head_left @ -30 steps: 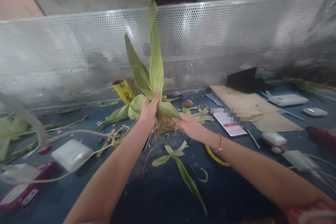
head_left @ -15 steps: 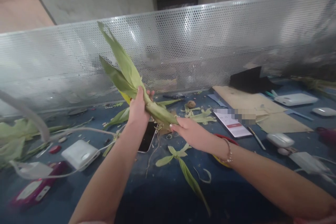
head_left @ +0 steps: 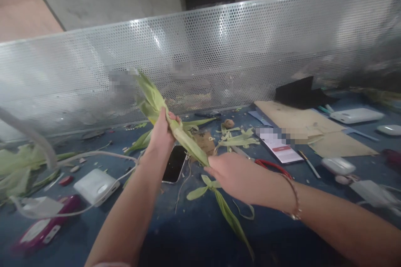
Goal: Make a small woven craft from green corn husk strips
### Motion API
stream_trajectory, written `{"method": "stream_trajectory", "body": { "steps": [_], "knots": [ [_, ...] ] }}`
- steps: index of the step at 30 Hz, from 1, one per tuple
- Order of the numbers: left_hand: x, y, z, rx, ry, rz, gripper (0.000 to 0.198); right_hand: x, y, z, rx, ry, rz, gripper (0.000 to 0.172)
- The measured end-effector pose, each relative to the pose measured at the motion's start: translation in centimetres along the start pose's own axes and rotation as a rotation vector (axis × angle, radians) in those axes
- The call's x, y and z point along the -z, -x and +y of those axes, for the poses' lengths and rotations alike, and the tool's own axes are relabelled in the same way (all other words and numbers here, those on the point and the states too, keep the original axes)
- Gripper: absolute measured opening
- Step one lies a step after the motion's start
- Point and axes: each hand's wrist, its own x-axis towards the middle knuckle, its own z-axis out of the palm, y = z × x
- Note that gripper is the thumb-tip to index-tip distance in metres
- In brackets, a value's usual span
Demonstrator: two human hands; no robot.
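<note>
A long bundle of green corn husk (head_left: 189, 144) slants above the table, with loose leaf ends fanned at its upper left. My left hand (head_left: 161, 131) is wrapped around its middle, just below those leaf ends. At the lower right end, the fingers of my right hand (head_left: 239, 175) are closed on the narrow tip, which they partly hide. Below, on the table, lies a knotted husk strip (head_left: 230, 212) with short leaves and one long tail. Under my left wrist is a dark-screened phone (head_left: 174, 164). A red-handled tool (head_left: 272, 164) is partly covered by my right forearm.
A perforated metal screen (head_left: 244, 54) stands behind the blue table. Husk scraps (head_left: 241, 138) and a brown ball (head_left: 228, 124) lie beyond my hands. On the right are a lit phone (head_left: 285, 152) and brown paper (head_left: 300, 117); leftward, a white charger (head_left: 97, 185) with cables.
My right hand has come nearer and turned palm down, still holding the bundle's end. The bundle has slid down toward the lower right, its leaf ends now lower and shorter above my left hand.
</note>
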Motion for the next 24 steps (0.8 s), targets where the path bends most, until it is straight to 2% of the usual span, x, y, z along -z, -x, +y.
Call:
{"method": "stream_trajectory", "body": {
  "steps": [4,9,11,14,19,24],
  "knots": [
    [-0.2,0.0,0.5,0.058,0.070,-0.011,0.022,0.0,0.4,-0.1,0.053,0.137,0.006,0.025],
    [-0.4,0.9,0.8,0.164,0.173,-0.034,0.022,0.2,1.9,-0.9,0.087,0.306,-0.034,0.009],
    [-0.5,1.3,0.9,0.188,0.189,-0.049,0.022,0.0,2.6,-1.2,0.147,0.373,-0.037,0.012],
    [-0.5,1.6,1.1,0.201,0.212,-0.072,0.021,-0.4,3.2,-1.1,0.138,0.393,-0.016,0.014],
    [-0.2,0.8,1.7,0.097,0.220,-0.062,0.020,-0.7,4.0,-0.5,0.123,0.297,0.062,0.015],
    [0.1,-0.1,2.9,0.025,0.233,-0.030,0.015,-0.2,4.7,-0.4,0.082,0.216,0.069,0.015]
  ]
}}
